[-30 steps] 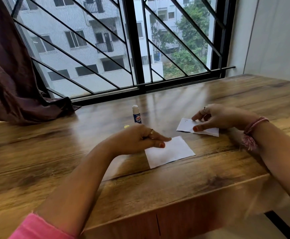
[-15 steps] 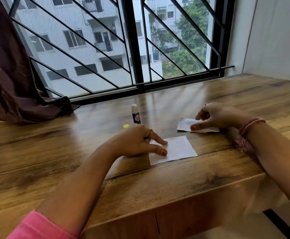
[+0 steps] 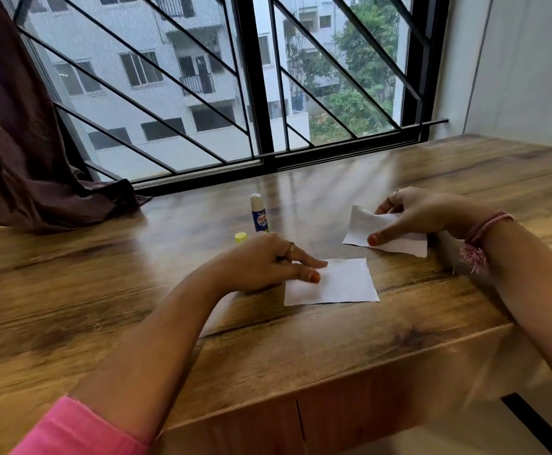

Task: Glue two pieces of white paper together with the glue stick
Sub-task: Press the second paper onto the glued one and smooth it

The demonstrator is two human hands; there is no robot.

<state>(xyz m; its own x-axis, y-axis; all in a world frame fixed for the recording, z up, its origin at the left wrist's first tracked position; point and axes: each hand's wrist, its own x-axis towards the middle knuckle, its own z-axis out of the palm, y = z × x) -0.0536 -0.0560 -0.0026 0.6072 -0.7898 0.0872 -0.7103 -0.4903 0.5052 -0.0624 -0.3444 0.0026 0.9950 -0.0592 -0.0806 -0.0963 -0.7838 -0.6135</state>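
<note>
Where left hand [image 3: 261, 262] sits, glue stick [image 3: 259, 214] base hides.

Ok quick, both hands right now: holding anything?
Left hand: open, fingers flat on the near paper.
Right hand: closed, pinching the far paper, lifting its edge.

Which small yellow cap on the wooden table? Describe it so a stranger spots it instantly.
On the wooden table below the barred window, find the upright blue-and-white glue stick. The small yellow cap sits just left of its base, beyond the left hand. Nothing else there is yellow.
</note>
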